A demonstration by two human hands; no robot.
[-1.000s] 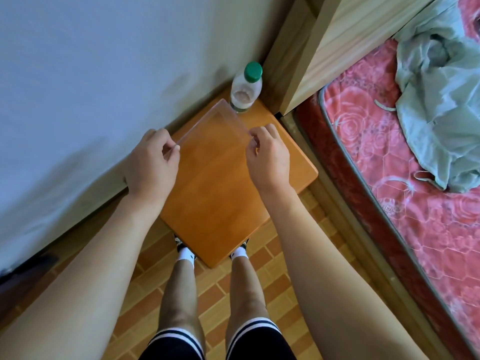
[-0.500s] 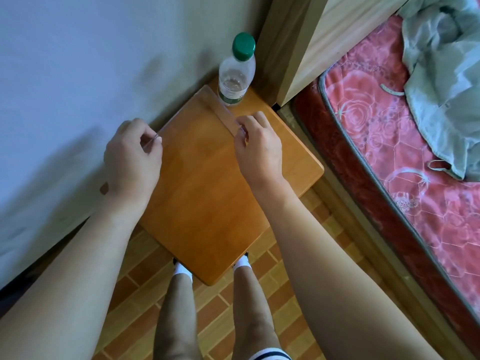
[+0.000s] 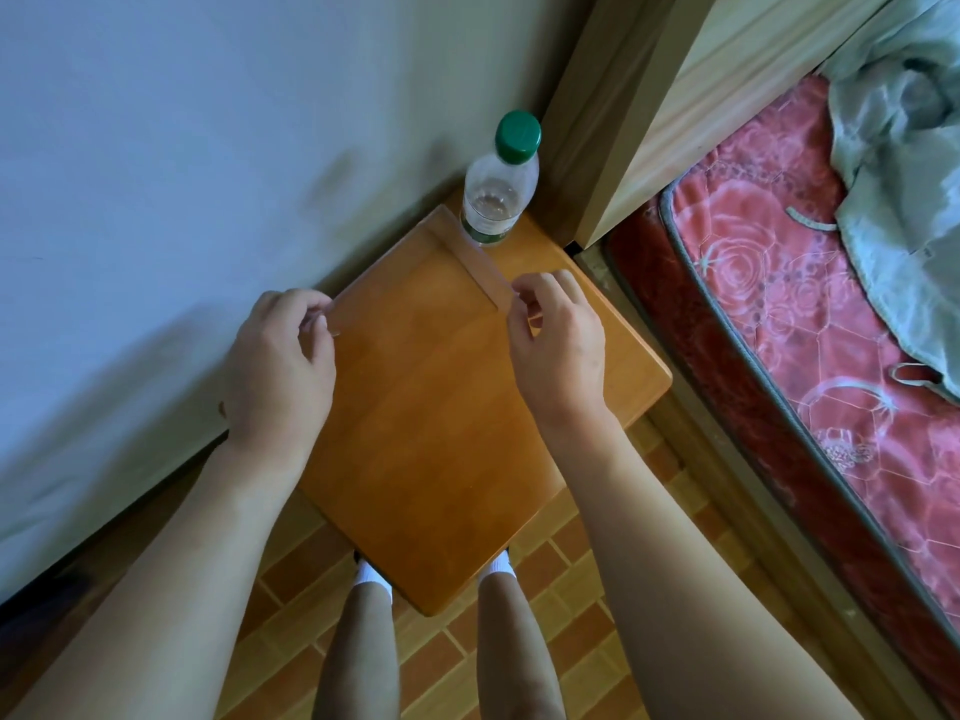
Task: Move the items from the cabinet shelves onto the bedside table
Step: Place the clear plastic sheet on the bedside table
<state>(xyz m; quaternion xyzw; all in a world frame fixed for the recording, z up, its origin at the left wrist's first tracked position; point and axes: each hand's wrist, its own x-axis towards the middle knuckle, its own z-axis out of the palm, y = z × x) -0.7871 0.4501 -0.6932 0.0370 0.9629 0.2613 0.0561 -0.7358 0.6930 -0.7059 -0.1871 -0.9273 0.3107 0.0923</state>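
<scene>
A clear plastic box [image 3: 415, 283] lies low over the far part of the orange wooden bedside table [image 3: 441, 485]; the wood shows through it. My left hand [image 3: 280, 366] pinches its near left corner. My right hand [image 3: 558, 345] pinches its near right corner. The box's far corner reaches the base of a clear bottle with a green cap [image 3: 498, 194], which stands upright at the table's far corner. I cannot tell whether the box rests fully on the table top.
A pale wall [image 3: 182, 174] runs along the table's left side. A wooden headboard [image 3: 675, 85] stands behind the bottle. To the right is a bed with a red patterned mattress [image 3: 805, 330] and a crumpled green cloth [image 3: 904, 148]. My legs stand on brick-patterned floor below.
The clear box has come down from a raised, tilted pose to lie low and flat over the table. Both hands have kept their grip on its near corners.
</scene>
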